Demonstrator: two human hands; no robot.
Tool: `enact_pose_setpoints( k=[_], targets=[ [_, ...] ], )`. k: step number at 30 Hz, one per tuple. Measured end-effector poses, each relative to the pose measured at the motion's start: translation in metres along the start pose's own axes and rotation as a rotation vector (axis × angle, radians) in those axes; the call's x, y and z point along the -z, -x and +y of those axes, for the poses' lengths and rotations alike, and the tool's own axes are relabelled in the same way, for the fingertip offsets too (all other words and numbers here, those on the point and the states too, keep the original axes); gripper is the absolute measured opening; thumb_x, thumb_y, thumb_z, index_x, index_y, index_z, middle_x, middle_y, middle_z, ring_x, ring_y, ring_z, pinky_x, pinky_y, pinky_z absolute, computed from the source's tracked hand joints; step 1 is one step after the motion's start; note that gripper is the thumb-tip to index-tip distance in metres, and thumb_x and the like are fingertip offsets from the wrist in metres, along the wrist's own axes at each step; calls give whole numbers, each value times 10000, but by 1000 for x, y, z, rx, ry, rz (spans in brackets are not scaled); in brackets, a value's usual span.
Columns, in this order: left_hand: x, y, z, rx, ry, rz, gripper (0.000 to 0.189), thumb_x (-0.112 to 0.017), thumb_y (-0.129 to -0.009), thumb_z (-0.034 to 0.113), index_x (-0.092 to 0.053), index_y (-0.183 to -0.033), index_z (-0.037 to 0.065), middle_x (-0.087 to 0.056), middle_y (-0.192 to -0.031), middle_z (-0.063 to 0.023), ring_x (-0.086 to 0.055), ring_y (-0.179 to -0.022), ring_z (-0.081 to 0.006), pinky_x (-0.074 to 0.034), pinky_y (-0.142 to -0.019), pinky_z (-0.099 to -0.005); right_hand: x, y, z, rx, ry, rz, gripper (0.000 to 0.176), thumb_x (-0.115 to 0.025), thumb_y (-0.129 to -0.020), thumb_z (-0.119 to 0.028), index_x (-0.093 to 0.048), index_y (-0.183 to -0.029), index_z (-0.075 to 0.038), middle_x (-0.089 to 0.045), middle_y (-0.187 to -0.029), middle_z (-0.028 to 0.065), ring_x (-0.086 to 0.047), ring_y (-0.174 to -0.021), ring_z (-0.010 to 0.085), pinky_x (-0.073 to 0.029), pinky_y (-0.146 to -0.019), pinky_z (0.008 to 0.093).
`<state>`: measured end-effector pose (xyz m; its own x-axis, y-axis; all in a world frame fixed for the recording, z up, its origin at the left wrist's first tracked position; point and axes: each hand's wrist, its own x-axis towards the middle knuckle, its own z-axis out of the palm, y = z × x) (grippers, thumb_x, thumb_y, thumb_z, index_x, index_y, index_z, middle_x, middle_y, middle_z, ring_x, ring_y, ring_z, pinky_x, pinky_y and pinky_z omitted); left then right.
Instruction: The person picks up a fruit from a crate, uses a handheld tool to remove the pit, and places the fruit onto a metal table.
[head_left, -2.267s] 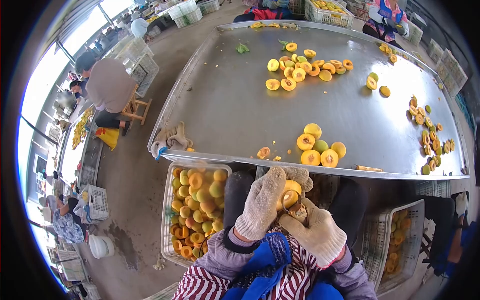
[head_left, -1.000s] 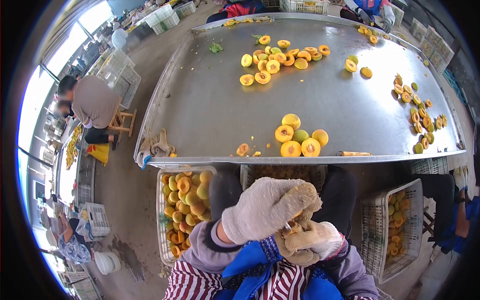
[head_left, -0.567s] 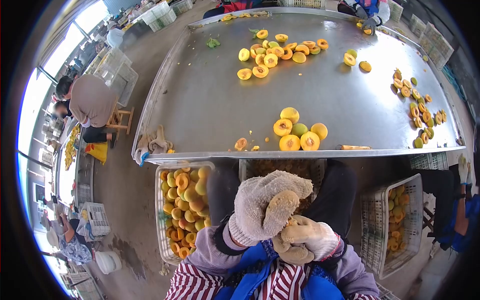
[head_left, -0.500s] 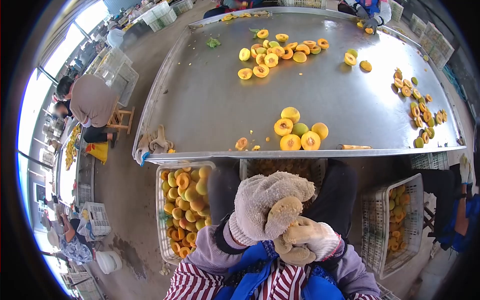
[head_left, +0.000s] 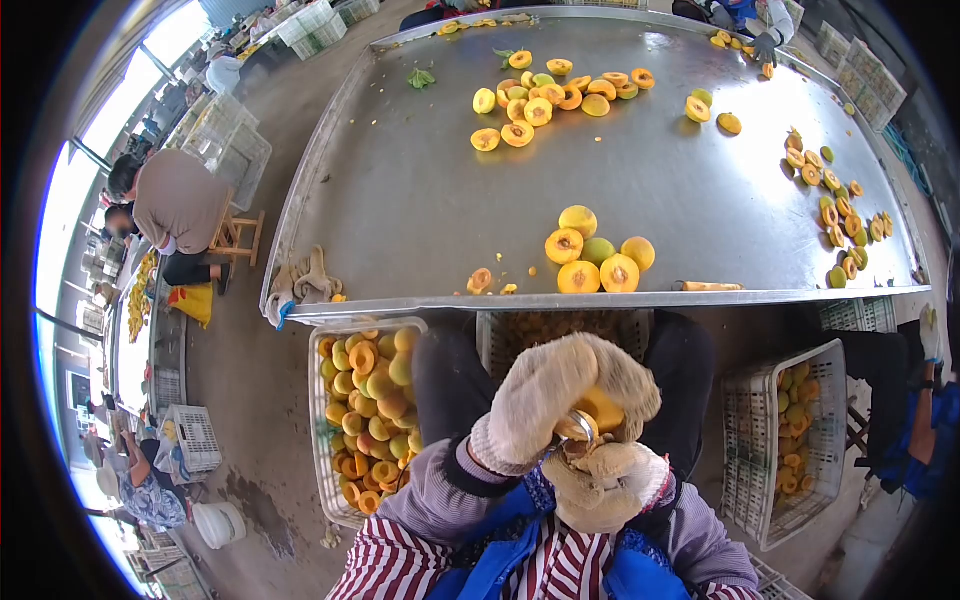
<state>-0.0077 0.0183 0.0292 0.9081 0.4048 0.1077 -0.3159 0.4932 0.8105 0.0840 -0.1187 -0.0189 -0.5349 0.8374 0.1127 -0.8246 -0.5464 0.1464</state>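
Both my hands wear thick, worn fabric gloves and meet above my lap. My left hand (head_left: 565, 395) curls over a yellow peach (head_left: 602, 408), which shows in part between the glove's fingers and thumb. My right hand (head_left: 600, 490), just below it, is closed round a tool with a curved shiny metal end (head_left: 576, 428). That metal end is against or very near the peach; the glove hides the tool's handle. On the metal table (head_left: 420, 220) ahead, a small group of peach halves (head_left: 580, 278) lies near the front edge.
A crate of peaches (head_left: 322, 440) stands at my left, another crate (head_left: 752, 450) at my right. On the table are more peach halves (head_left: 538, 111), a wooden-handled tool (head_left: 708, 287) and crumpled gloves (head_left: 315, 280). A co-worker's gloved hand (head_left: 765, 45) is at the far right corner.
My left hand has turned and opened out, bringing the peach and the metal end of the tool into sight. My right hand has moved slightly down.
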Motion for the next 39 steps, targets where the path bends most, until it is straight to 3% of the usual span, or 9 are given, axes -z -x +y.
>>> enact_pose_setpoints(
  k=[3,8,9,10,13,16,27,35,39],
  targets=[
    [8,-6,-11,136,603,231,519,-459,-1034,496,-629,-1046,6,-682,-991,-158,-672,-793,-230,-555,-658,-321,-12,1,-11,-59,-117,93,175,-611,-936,-208,-578,-938,-36,-549,-773,-18,-517,-659,56,-400,-563,204],
    [103,44,15,-116,-713,827,451,-501,-1013,438,-655,-1041,16,-726,-923,-118,-711,-734,-194,-544,-592,-274,-32,13,-28,-12,647,565,210,-628,-915,-215,-600,-841,-20,-498,-597,-21,-459,-485,67,-349,-437,210],
    [155,70,17,-221,-1686,740,328,-568,-968,344,-673,-1035,40,-722,-930,-116,-709,-746,-255,-549,-629,-343,-35,15,-31,47,632,632,218,-625,-925,-225,-603,-847,-22,-500,-597,-19,-462,-486,65,-354,-435,214],
    [151,74,36,248,-1518,974,271,-638,-896,296,-690,-1029,65,-699,-1026,-123,-687,-906,-321,-547,-768,-422,-30,14,-30,91,716,782,214,-573,-940,-212,-590,-909,-1,-511,-592,32,-407,-391,108,-296,-342,248],
    [153,71,34,17,-2397,669,315,-674,-859,297,-694,-1074,69,-670,-1175,-124,-632,-1087,-339,-501,-916,-459,-21,1,-33,127,750,837,196,-559,-961,-206,-571,-956,-11,-520,-601,28,-418,-410,102,-289,-345,241],
    [139,2,21,29,-1509,591,375,-663,-890,341,-673,-1151,72,-621,-1307,-153,-577,-1200,-361,-473,-988,-431,-20,-13,-36,72,835,812,244,-609,-976,-292,-573,-970,-51,-536,-683,-8,-482,-523,66,-391,-479,217],
    [149,-162,-69,594,-1470,453,594,-764,-810,355,-551,-1268,42,-603,-1289,-169,-621,-1172,-323,-478,-1004,-392,-17,2,-42,358,1019,1156,295,-659,-936,-254,-591,-1106,-23,-561,-787,-17,-514,-701,64,-432,-641,230],
    [79,-80,-3,175,-666,313,395,-681,-942,208,-572,-1269,14,-666,-1126,-79,-620,-1012,-129,-518,-885,-305,-40,-3,-55,427,1007,1011,309,-678,-917,-243,-596,-1128,-32,-628,-812,30,-559,-687,94,-469,-662,266],
    [48,-42,-14,28,-15,136,557,-492,-1026,500,-547,-1312,25,-648,-1198,-130,-634,-1036,-183,-508,-950,-330,-37,-21,-48,332,1367,1114,348,-730,-882,-262,-613,-1075,1,-665,-810,93,-619,-738,120,-518,-730,304]
  ],
)
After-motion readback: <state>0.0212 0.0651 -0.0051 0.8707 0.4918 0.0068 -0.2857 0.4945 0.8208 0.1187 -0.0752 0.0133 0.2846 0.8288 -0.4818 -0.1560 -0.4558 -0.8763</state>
